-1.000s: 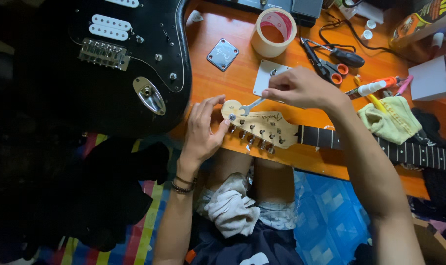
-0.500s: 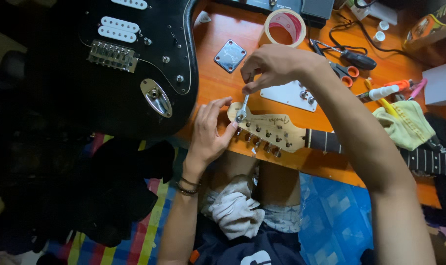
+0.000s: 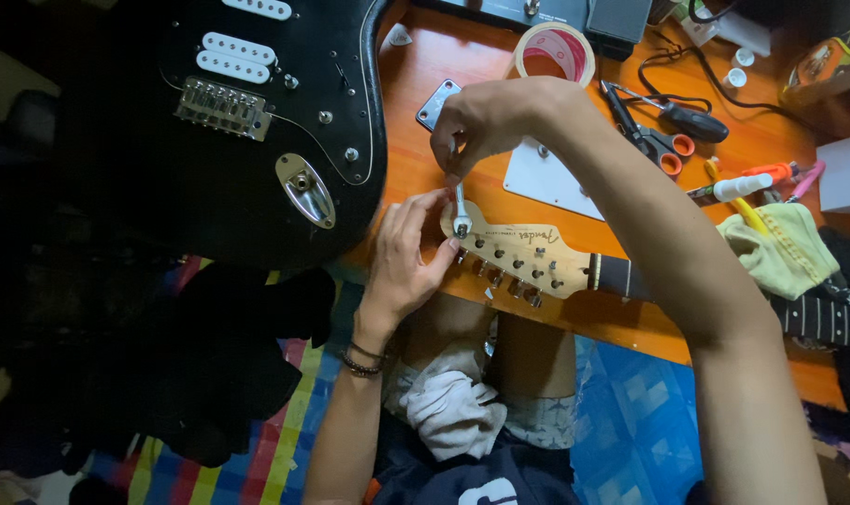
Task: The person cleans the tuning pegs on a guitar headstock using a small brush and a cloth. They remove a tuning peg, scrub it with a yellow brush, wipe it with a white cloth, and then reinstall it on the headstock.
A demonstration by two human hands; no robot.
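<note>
At the worktop's [image 3: 425, 178] near edge, two hands work on a pale guitar headstock [image 3: 514, 257].
Right hand [image 3: 490, 117] has its grip pinched on a small metal wrench [image 3: 460, 201] set on the endmost tuner; left hand [image 3: 404, 254], fingers spread, steadies the headstock tip. Toward the far right corner lie a colourful box [image 3: 832, 61], cut off by the frame, and a white carton [image 3: 846, 173], its print unreadable. Nearby, a tape roll [image 3: 556, 51] and white plate [image 3: 547, 178], partly hidden by the arm.

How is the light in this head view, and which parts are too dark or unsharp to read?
Head view: warm light falls on the orange table and both hands, right hand and left hand, which look sharp; the black guitar body and the dark cloth beside it lose detail in shadow; frame edges curve slightly.
</note>
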